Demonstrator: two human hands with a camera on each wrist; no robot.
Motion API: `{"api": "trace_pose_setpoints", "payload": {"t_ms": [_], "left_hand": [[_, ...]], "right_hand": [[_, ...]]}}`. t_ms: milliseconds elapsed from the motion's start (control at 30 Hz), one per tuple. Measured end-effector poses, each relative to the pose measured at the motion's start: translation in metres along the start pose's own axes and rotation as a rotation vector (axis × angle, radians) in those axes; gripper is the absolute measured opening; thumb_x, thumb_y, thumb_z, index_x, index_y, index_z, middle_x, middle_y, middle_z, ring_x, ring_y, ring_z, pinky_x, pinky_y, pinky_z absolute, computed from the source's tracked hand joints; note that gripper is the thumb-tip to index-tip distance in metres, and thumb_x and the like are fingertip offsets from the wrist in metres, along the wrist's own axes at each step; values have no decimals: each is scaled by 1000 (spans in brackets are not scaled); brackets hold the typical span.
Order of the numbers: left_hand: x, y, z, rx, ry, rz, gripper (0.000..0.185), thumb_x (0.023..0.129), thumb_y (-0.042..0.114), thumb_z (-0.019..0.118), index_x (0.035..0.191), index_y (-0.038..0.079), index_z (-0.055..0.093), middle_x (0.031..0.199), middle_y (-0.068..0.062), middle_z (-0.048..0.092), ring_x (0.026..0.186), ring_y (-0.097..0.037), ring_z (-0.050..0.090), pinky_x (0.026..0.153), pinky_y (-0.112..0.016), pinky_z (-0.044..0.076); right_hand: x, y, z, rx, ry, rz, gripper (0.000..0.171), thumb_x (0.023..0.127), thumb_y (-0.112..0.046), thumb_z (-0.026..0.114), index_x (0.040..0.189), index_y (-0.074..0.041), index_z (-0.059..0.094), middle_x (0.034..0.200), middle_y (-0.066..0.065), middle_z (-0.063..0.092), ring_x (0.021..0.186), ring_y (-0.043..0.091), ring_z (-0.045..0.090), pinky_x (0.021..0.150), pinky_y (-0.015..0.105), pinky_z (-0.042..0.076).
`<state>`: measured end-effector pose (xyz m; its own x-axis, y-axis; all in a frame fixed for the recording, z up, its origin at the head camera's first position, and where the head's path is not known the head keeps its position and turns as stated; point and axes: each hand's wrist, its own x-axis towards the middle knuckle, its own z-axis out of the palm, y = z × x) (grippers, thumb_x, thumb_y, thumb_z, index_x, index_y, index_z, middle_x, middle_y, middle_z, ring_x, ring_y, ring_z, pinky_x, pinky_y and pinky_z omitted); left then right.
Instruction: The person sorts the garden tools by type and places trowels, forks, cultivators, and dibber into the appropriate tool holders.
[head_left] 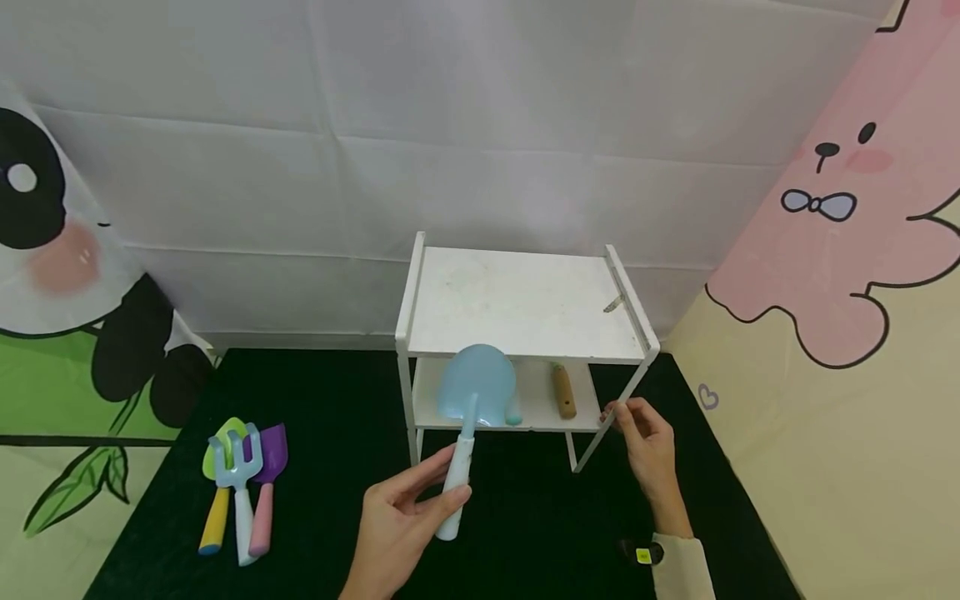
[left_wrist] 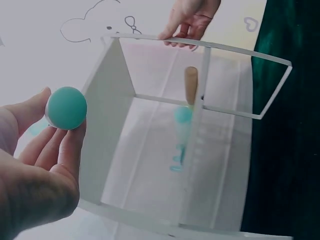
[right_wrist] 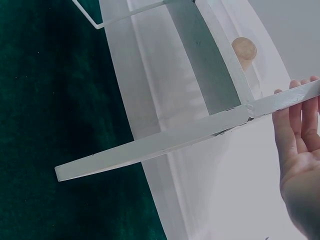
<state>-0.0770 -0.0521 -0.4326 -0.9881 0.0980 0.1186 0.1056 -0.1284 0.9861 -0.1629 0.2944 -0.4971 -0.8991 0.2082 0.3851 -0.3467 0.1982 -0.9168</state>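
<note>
My left hand [head_left: 401,518] holds a light blue toy shovel [head_left: 477,385] by its pale handle, blade up, in front of a small white two-tier shelf [head_left: 517,304]. In the left wrist view, the turquoise end of that handle [left_wrist: 67,108] shows between thumb and fingers. With fingertips and thumb, my right hand [head_left: 649,442] grips the shelf's right front upright [right_wrist: 145,140]. On the lower tier lie a tool with a wooden handle [head_left: 564,390] and a turquoise-ended tool [head_left: 513,413], the latter partly hidden behind the shovel blade in the head view.
Left on the dark green cloth [head_left: 330,417] lie a light blue fork [head_left: 238,468], a green-bladed tool with a yellow handle [head_left: 215,521] and a purple shovel [head_left: 275,452] with a pink handle. A white sheet hangs behind; printed cartoon panels flank both sides.
</note>
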Motion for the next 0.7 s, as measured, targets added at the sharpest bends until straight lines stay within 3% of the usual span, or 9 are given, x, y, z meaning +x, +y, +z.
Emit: {"api": "trace_pose_setpoints", "payload": {"t_ms": [167, 433, 700], "left_hand": [[8, 9, 8, -24, -32, 56, 41, 91, 4, 77, 131, 5, 68, 133, -8, 68, 114, -23, 69, 86, -36, 60], [22, 24, 20, -51, -91, 149, 43, 91, 1, 76, 133, 1, 66, 134, -13, 66, 115, -24, 69, 87, -38, 60], [37, 37, 32, -32, -123, 182, 44, 92, 5, 77, 134, 3, 66, 134, -11, 67, 116, -22, 69, 88, -37, 60]], "right_hand": [[0, 2, 0, 10, -2, -9, 17, 107, -1, 52, 102, 12, 62, 102, 14, 72, 93, 12, 70, 89, 22, 57], [1, -1, 0, 2, -32, -30, 16, 106, -1, 52, 104, 12, 61, 101, 2, 73, 93, 10, 70, 90, 21, 56], [1, 0, 1, 2, 3, 0, 17, 106, -1, 53, 101, 11, 63, 102, 19, 71, 92, 13, 70, 90, 23, 57]]}}
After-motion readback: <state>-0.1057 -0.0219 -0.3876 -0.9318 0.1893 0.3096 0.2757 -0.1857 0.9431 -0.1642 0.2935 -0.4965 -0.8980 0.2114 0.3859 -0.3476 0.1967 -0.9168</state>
